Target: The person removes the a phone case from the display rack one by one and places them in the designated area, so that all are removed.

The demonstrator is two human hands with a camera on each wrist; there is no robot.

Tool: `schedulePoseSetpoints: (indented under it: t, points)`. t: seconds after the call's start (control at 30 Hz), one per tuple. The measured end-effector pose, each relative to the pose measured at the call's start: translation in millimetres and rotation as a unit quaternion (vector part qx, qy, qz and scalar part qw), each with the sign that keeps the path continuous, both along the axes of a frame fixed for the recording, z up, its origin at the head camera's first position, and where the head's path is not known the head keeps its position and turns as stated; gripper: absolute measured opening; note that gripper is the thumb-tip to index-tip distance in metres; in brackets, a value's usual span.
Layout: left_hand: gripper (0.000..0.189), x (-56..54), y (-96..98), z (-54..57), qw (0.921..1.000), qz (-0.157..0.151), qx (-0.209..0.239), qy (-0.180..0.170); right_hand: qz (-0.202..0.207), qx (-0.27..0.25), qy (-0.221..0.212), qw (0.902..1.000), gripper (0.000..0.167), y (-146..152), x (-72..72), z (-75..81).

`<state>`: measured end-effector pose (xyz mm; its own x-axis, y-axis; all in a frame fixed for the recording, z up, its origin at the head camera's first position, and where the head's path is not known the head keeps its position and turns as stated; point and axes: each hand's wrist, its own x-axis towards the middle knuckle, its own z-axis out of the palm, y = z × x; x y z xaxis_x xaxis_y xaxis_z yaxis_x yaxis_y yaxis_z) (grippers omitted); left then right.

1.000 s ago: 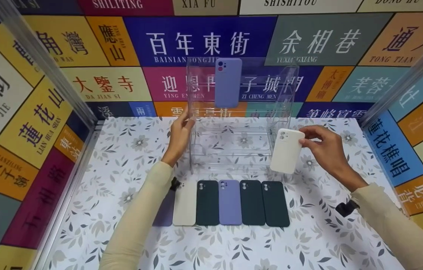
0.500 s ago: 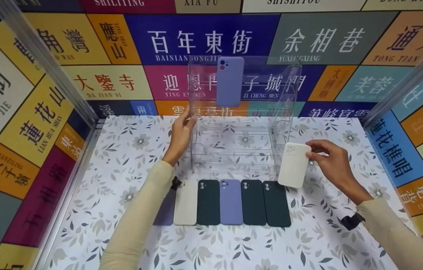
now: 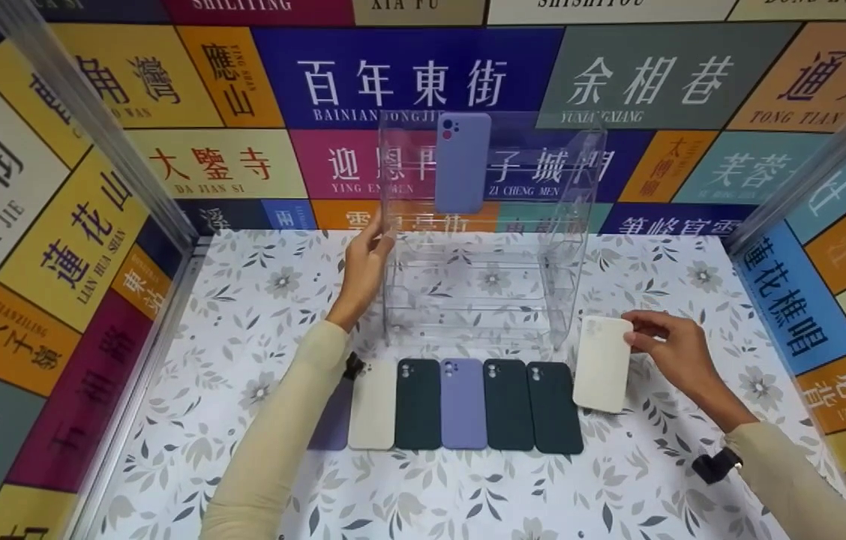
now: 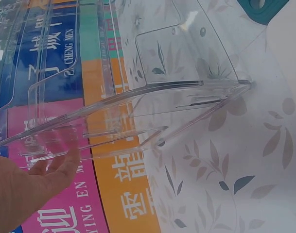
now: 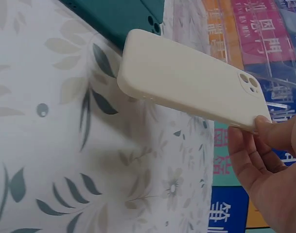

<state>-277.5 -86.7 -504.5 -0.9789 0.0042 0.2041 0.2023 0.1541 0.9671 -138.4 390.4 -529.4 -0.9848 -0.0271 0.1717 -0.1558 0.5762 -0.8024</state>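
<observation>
My right hand pinches a cream phone case by its upper right edge. The case is tilted, just right of the row on the table; in the right wrist view the cream phone case hangs above the cloth, camera holes toward my thumb. My left hand grips the left side of a clear tiered display rack; in the left wrist view the fingers lie against its clear side panel. A purple phone case stands on the rack's upper tier.
Several phone cases lie side by side before the rack: a purple case partly behind my left sleeve, a cream case, another purple case and dark green cases. Sign-printed walls enclose the leaf-patterned table.
My right hand has moved the cream phone case down and slightly right, from beside the rack's front corner to beside the row's right end. The left hand keeps its place on the rack.
</observation>
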Motion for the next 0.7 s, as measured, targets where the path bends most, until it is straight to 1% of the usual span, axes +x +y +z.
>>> schedulePoseSetpoints:
  t: [0.2, 0.37, 0.5, 0.7]
  points:
    - [0.059, -0.5, 0.4, 0.9, 1.0000, 0.000, 0.002, -0.002, 0.014, -0.006, -0.050, 0.9986, 0.034, 6.6, 10.3, -10.0]
    - [0.059, -1.3, 0.5, 0.5, 1.0000, 0.001, 0.000, -0.002, 0.025, -0.007, -0.091, 0.9955, 0.034, 13.1, 14.8, -16.3]
    - [0.059, -1.1, 0.3, 0.3, 1.0000, 0.003, -0.004, 0.001, 0.036, -0.009, -0.104, 0.9939, 0.035, 18.4, 16.0, -22.8]
    - [0.059, -0.3, 0.9, 0.0, 0.9999, 0.007, -0.009, -0.003, 0.039, -0.007, -0.129, 0.9909, 0.037, 20.8, 15.1, -34.8]
